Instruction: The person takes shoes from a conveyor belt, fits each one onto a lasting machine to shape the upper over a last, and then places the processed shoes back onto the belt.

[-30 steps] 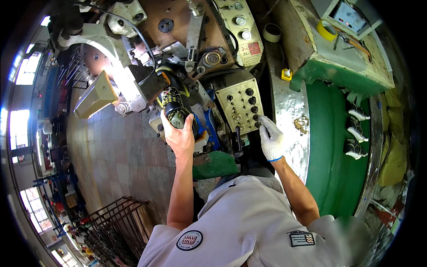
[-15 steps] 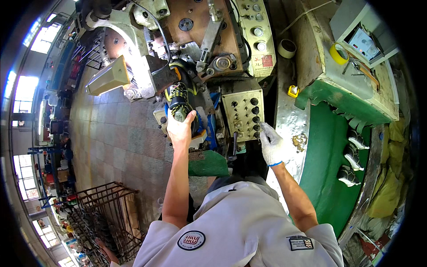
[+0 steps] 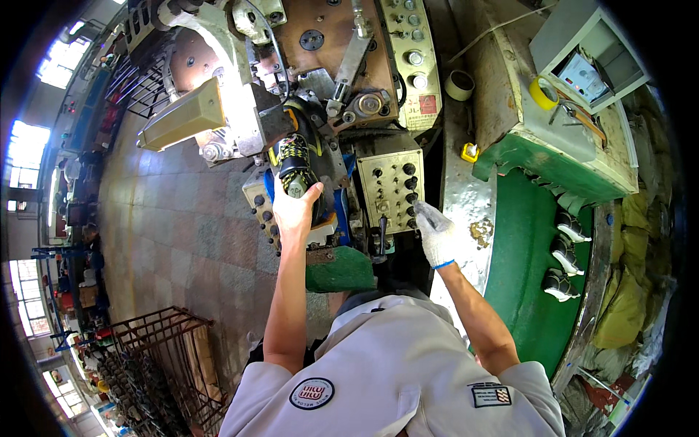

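A dark shoe upper with black-and-yellow laces [image 3: 294, 151] sits in the shoe machine [image 3: 320, 80], its heel end toward me. My bare left hand [image 3: 295, 213] is closed around that heel end, thumb along its right side. A greenish-grey piece shows at the shoe's opening. My right hand [image 3: 438, 237], in a white glove with grey fingertips, is at the right edge of a cream control panel [image 3: 370, 193]. Its fingers are stretched out toward the lower black knobs [image 3: 412, 198]; whether they touch a knob is unclear. I see nothing held in it.
A lamp housing [image 3: 182, 116] juts out on the left. To the right, several shoes [image 3: 566, 253] lie on a green surface [image 3: 520, 255]. Yellow tape [image 3: 544, 92] and pliers [image 3: 582, 120] rest on a cabinet. A rusty metal rack [image 3: 164, 349] stands lower left.
My right hand has shifted slightly left and down, staying beside the knobs. My left hand keeps its grip on the shoe. The whole view has turned a little.
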Demonstrator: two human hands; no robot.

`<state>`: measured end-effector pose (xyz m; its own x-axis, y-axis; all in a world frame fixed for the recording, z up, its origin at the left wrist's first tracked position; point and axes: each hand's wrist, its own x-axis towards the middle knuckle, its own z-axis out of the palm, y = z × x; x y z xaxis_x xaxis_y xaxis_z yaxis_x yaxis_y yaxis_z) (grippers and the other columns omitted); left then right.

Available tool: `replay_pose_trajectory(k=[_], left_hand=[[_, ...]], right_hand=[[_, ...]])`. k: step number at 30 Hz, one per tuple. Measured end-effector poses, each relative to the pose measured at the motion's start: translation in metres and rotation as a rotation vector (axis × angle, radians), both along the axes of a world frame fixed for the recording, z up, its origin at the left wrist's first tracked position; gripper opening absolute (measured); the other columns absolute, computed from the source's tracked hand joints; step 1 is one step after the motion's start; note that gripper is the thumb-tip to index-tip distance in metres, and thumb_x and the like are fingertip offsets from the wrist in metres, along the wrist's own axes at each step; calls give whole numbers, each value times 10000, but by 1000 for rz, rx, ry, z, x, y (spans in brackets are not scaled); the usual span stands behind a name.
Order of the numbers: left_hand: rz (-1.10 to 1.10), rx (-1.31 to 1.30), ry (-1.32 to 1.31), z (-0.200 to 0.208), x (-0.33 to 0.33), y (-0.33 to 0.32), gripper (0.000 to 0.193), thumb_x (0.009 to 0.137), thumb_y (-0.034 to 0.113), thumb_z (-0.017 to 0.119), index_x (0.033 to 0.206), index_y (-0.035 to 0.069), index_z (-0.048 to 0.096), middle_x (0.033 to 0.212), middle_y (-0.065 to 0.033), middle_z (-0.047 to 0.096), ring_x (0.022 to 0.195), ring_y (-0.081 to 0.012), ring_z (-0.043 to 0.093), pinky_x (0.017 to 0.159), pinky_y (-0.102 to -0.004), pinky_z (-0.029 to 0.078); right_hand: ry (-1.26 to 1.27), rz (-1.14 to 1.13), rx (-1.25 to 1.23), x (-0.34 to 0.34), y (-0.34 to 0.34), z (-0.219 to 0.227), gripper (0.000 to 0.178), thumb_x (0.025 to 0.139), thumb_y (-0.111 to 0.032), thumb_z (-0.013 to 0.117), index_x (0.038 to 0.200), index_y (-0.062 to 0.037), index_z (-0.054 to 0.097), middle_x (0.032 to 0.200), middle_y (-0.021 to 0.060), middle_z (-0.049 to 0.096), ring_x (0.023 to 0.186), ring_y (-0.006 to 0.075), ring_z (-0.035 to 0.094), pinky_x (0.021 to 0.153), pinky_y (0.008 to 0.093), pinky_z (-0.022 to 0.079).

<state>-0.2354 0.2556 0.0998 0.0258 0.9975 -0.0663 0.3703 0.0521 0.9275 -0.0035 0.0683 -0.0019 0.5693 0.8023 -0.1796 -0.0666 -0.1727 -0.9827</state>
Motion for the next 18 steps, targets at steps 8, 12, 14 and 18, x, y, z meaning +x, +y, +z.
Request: replay_pose_trajectory(k=[8,12,14,18], left_hand=[[-5,9,24,-4,-5,10,627,737,142,853,1282,30,563,1060,-114,703,929,-240,661,879,-354,517],[-28,-40,-265,0,-16,14,529,773,94,818,1240,-7,591,1064,-80,696,903,-201,670,848,-322,535],[-177,-292,-789,10,-30,7,483,788,66,774,1230,-21,599,1089,-96,698,932,-221,693,871,-352,561],[-324,-489,-1304,28,-18,-43,700,879,244,685,1455,-61,431,1316,-281,607,1157,-425,640,1007,-499,535]], right_hand=[[56,13,5,-23,13,22,367,979,-29,597,1315,120,602,1281,191,687,1204,204,647,1054,299,478],[100,14,64,-31,23,29,379,973,-49,610,1311,122,607,1267,192,693,1173,208,659,1039,296,485],[156,47,88,-33,30,40,444,991,-168,622,1338,107,591,1270,180,694,1163,211,665,1012,301,501],[530,164,253,-40,58,77,722,1022,-475,569,1455,94,467,1325,185,662,1131,240,685,981,326,524]])
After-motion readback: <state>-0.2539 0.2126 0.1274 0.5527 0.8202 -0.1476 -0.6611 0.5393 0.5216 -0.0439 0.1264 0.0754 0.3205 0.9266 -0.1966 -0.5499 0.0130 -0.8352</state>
